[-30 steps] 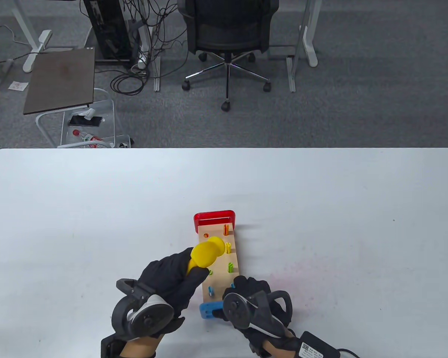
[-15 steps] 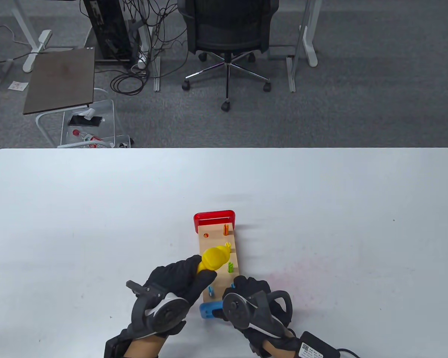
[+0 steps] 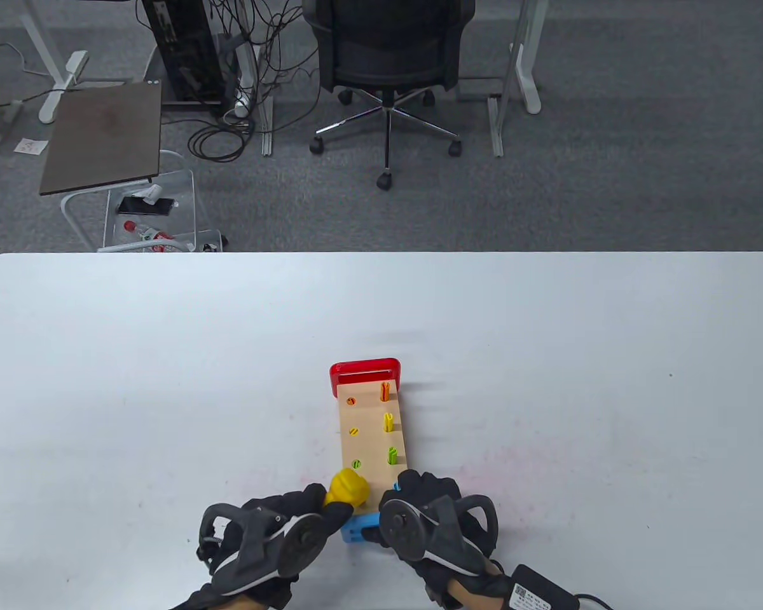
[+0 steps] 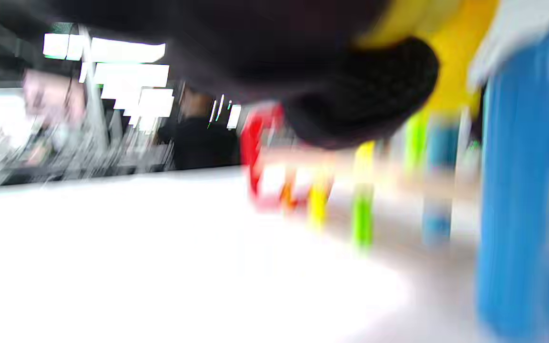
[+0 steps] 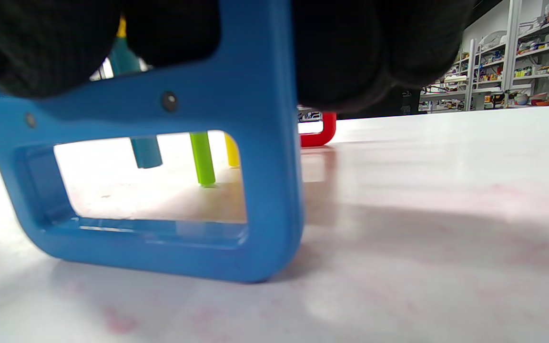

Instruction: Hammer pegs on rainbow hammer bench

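The wooden hammer bench lies on the white table, red end far, blue end near me. Its left-row pegs sit flush; the right-row orange, yellow and green pegs stand up. My left hand grips the yellow hammer, whose head is down over the near-left peg spot. My right hand holds the blue end; in the right wrist view its fingers lie over the blue leg frame. The left wrist view is blurred.
The table's far edge runs across the view. Beyond it on the floor stand an office chair, a small side cart and cables. A black box with a cable lies by my right wrist.
My left hand swung the hammer from over the yellow and green pegs down and toward me, onto the bench's near-left corner. The blue left peg is now hidden under the head. My right hand stayed put.
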Demonstrator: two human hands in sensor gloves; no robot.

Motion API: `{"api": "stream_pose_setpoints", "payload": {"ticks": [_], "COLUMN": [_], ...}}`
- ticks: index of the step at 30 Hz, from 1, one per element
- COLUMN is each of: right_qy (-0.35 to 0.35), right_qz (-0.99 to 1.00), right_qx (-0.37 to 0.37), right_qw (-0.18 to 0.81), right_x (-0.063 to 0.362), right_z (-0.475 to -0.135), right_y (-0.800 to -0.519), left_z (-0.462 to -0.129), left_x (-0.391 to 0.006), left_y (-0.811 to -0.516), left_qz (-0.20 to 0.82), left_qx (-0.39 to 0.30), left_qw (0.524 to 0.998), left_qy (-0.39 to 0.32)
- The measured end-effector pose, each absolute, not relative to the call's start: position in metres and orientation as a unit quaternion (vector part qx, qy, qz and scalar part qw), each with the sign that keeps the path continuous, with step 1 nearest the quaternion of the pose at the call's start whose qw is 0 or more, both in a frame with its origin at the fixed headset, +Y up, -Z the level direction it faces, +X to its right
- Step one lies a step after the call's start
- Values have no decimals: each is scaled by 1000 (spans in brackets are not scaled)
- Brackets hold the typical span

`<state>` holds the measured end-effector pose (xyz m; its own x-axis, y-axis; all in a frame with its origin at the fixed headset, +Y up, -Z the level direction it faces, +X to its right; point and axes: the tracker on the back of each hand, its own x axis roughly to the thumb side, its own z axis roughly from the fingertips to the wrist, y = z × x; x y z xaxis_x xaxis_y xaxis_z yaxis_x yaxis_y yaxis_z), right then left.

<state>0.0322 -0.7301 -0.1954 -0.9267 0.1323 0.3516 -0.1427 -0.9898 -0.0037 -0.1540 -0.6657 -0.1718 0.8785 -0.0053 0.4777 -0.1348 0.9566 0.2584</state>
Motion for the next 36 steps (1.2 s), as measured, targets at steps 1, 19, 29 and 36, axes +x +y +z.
{"api": "stream_pose_setpoints", "payload": {"ticks": [1,19,29,36], "right_qy": [-14,-12,-14,-13], "right_qz": [981,981,981,981], "right_qx": [178,181,183,182], "right_qw": [71,69,67,67], "right_x": [32,33,32,32], "right_z": [-195,-195,-195,-195], "right_y": [-730,-730,-730,-730], "left_z": [-164,-162,-188,-181], "left_x": [-157,-157,-162,-153], "left_y": [-655,-652,-695,-694], "left_qz": [33,117,5,-3], "left_qx": [180,229,1,83], "left_qw": [961,940,964,958], "left_qy": [-207,-225,-267,-273]}}
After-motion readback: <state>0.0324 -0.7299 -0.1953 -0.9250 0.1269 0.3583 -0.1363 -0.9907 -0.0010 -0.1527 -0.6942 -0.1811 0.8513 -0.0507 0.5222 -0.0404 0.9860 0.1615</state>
